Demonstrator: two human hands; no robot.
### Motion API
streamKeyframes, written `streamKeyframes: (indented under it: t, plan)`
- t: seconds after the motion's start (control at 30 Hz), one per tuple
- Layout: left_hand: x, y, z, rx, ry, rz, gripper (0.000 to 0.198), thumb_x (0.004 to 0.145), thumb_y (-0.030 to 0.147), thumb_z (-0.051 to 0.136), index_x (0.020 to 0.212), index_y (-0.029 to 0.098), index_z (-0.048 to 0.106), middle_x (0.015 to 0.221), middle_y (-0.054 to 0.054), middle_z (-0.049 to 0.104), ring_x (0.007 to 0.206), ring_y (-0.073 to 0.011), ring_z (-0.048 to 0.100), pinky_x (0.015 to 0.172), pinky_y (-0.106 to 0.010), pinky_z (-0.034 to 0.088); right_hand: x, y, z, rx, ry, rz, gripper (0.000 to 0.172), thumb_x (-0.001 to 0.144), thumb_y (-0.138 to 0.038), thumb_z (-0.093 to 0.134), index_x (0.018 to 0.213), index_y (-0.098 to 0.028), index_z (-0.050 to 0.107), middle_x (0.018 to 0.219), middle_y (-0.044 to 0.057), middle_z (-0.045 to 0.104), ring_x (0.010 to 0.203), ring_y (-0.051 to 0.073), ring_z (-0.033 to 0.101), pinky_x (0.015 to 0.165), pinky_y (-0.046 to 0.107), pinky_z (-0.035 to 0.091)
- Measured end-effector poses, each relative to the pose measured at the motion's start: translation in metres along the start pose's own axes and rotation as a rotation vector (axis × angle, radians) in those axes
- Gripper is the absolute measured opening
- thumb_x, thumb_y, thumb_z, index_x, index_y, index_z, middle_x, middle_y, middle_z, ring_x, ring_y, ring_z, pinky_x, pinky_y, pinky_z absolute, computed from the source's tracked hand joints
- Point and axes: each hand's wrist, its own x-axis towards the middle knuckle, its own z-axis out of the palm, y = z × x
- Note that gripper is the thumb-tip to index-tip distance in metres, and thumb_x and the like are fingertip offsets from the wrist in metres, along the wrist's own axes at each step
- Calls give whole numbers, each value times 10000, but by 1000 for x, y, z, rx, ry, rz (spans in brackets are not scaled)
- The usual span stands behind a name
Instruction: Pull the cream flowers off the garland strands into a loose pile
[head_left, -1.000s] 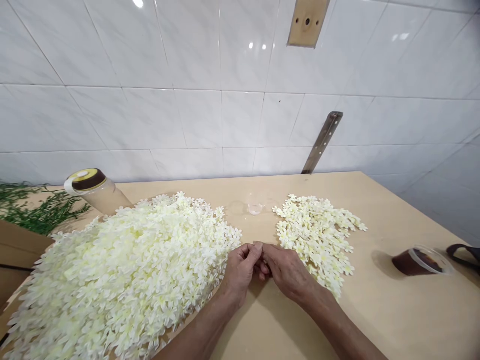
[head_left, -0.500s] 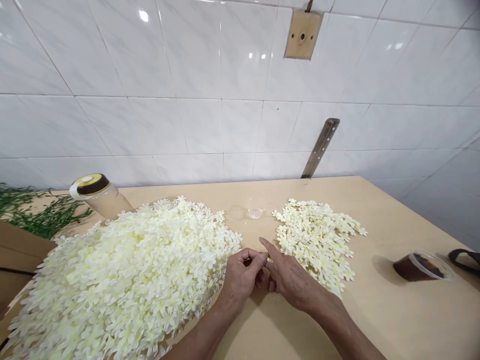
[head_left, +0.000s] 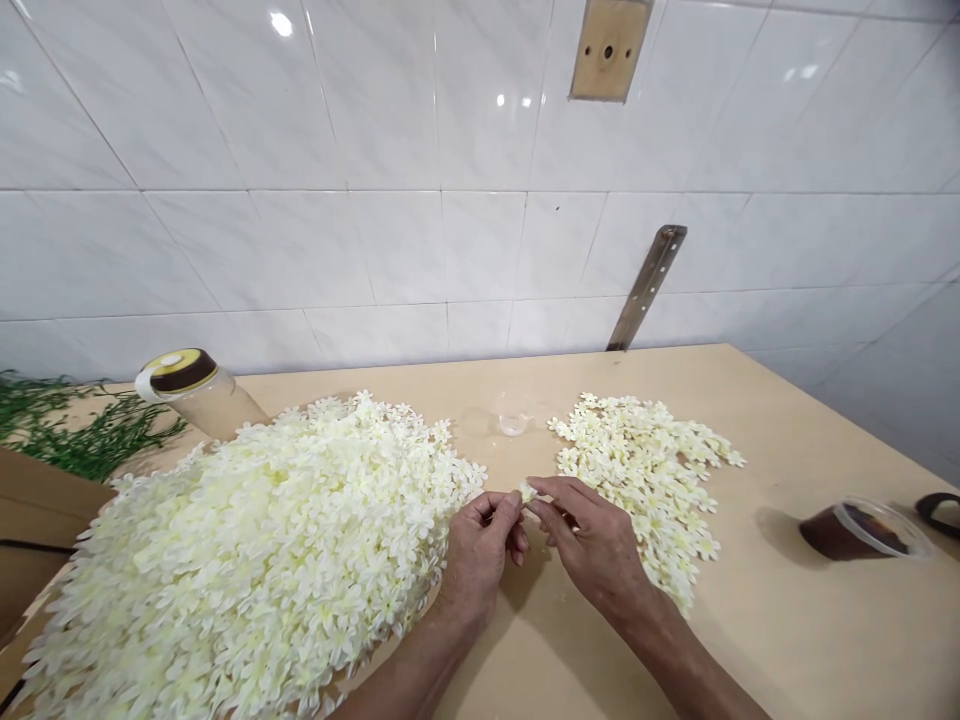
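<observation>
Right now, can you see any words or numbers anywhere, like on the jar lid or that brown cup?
No words or numbers can be read anywhere.
The jar lid shows only a white patch, no letters.
The brown cup, the wooden wall plate and the metal strip are bare.
The small flower pinched between the left hand and right hand carries no writing.

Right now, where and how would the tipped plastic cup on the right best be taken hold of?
Probably across the rounded side wall of the cup, coming down from above: it lies on its side on the table, rim facing right, wall clear all round. The left hand and right hand pinch one small flower.
</observation>
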Motion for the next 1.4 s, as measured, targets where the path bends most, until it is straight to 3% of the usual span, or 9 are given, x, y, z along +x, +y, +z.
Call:
streamKeyframes:
  t: [0.17,0.33,0.53,0.67,0.77,1.0,1.13,1.23,1.4]
  plan:
    - [2,-1,0,-50,-27,-41,388,755,505,711,683,133,629,501,-1,561,440,-83,455,464,-209,369,1,1,0,9,-67,-25,297,983,-268,442,1127,-217,697,905,65,730,671,148,674,640,267,572]
    - [1,2,1,-92,-79,-30,361,798,462,685,676,129,622,512,6,547,456,-71,447,486,-201,364,-1,1,5,16,-128,-10,313,970,-302,485,1200,-173,655,1019,92,723,914,191,680,799,300,550]
    - [-3,1,1,26,-179,-15,364,850,466,612,756,117,656,552,-21,578,473,-94,488,484,-215,395,0,3,-1,27,-79,100,264,965,-347,491,1062,-192,681,870,57,722,723,164,667,683,271,526]
    - [-4,1,2,65,-121,-18,363,819,482,630,774,122,638,552,-21,589,452,-110,512,455,-224,414,2,1,-7,-21,-134,115,315,1006,-349,382,878,-204,632,645,3,616,561,128,573,595,243,456]
    - [-4,1,4,68,-84,-8,376,787,500,656,784,124,633,583,-13,588,454,-112,531,438,-223,426,2,0,-8,-103,-167,123,392,1018,-371,333,724,-208,535,589,-18,538,519,116,507,550,238,388]
    - [-3,0,3,-19,-43,15,375,794,512,652,775,142,598,655,-14,605,472,-112,557,422,-217,433,2,0,-5,-81,-304,114,385,1019,-367,331,751,-210,558,647,-9,578,575,131,531,589,246,401]
    - [-3,0,3,-32,-44,31,370,792,505,660,849,144,603,649,-10,612,466,-109,559,427,-214,431,3,-1,-5,2,-270,68,240,984,-322,440,982,-235,663,852,23,678,742,155,618,673,254,454]
    - [-2,0,3,-52,-27,27,381,775,510,674,845,145,591,680,-10,611,467,-106,561,423,-216,430,2,-1,-7,7,-226,90,234,960,-309,476,1083,-243,664,969,45,689,795,167,633,644,251,467]
    - [-1,-1,2,-31,-39,3,363,760,487,687,792,140,586,665,-10,602,478,-113,572,432,-218,430,4,-2,-9,20,-223,87,282,993,-323,400,894,-222,644,865,33,673,795,165,617,729,274,462]
